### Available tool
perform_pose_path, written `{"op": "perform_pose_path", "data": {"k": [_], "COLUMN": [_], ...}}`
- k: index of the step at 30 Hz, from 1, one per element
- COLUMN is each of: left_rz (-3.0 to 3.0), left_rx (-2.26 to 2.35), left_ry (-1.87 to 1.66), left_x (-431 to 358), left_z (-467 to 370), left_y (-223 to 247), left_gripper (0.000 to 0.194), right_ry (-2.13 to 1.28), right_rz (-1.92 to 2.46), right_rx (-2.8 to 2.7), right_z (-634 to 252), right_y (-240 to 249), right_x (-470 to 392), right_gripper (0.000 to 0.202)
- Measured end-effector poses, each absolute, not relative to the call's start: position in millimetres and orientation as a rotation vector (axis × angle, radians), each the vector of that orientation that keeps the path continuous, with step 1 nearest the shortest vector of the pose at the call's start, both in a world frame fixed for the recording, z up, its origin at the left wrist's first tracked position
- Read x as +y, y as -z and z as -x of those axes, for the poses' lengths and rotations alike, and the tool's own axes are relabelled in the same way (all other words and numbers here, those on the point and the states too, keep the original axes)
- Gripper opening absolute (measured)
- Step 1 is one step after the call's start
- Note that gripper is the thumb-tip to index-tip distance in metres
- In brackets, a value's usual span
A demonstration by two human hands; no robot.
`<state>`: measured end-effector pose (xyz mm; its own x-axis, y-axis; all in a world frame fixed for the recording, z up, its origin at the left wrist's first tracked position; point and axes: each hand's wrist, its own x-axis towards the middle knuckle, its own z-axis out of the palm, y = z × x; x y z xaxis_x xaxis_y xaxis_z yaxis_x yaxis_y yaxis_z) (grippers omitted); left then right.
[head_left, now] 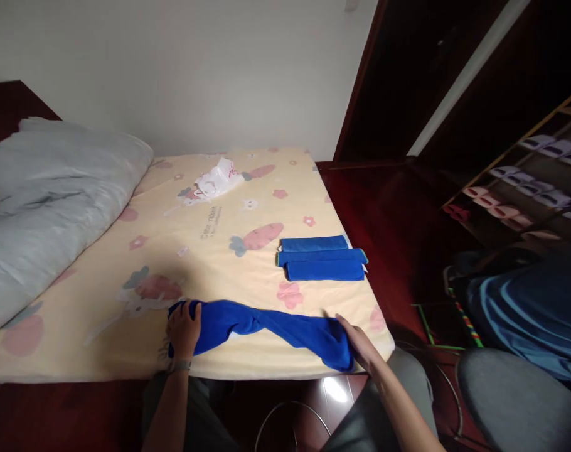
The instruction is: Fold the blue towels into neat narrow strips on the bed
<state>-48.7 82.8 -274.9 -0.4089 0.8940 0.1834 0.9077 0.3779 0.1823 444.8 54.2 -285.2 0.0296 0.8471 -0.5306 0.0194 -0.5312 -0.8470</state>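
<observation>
A long blue cloth (261, 321), creased and twisted near its middle, lies along the front edge of the bed. My left hand (184, 329) rests on its left end with the fingers curled over the fabric. At the other end, my right hand (358, 344) grips the cloth's right edge, its fingers partly hidden by the fabric. Three folded blue cloths (325, 270) lie in a row, one against another, near the bed's right edge, beyond my right hand.
The bed (210, 251) has a patterned yellow sheet. A grey quilt (54, 188) covers its left side, and a white plastic bag (219, 177) lies near the wall. On the right are a grey stool (516, 402) and a shoe rack with slippers (518, 179).
</observation>
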Motion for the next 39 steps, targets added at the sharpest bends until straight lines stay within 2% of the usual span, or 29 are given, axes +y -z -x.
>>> {"op": "perform_pose_path", "data": {"k": [4, 9, 12, 15, 17, 22, 27, 31, 35, 39], "left_rz": [1.588, 2.07, 2.126, 2.042, 1.984, 1.837, 2.062, 2.249, 2.282, 2.171], "left_rx": [-2.894, -2.802, -2.605, -2.5, -2.529, -2.726, -2.675, -2.624, -2.6, -2.603], "left_ry": [0.221, 0.154, 0.178, 0.338, 0.455, 0.579, 0.579, 0.604, 0.734, 1.126], "left_x": [87, 68, 44, 28, 27, 49, 79, 88, 80, 62], "left_z": [86, 121, 126, 124, 123, 130, 127, 116, 99, 86], "left_y": [281, 290, 297, 304, 305, 292, 277, 270, 246, 188], "left_gripper": [0.061, 0.037, 0.027, 0.035, 0.038, 0.025, 0.027, 0.027, 0.03, 0.038], "right_ry": [-1.582, -1.302, -1.474, -1.669, -1.612, -1.17, -0.682, -0.266, 0.124, 0.381], "right_rz": [1.605, 1.562, 1.55, 1.604, 1.597, 1.487, 1.438, 1.518, 1.554, 1.57], "right_rx": [-0.941, -0.97, -0.851, -0.891, -1.069, -1.449, -1.868, -2.008, -1.982, -1.791], "right_z": [-437, -456, -467, -461, -451, -436, -463, -489, -506, -517], "right_y": [285, 288, 286, 285, 282, 239, 166, 146, 137, 106], "right_x": [67, 56, 46, 46, 51, 56, 45, 37, 30, 27], "right_gripper": [0.033, 0.027, 0.033, 0.039, 0.036, 0.022, 0.043, 0.057, 0.051, 0.037]}}
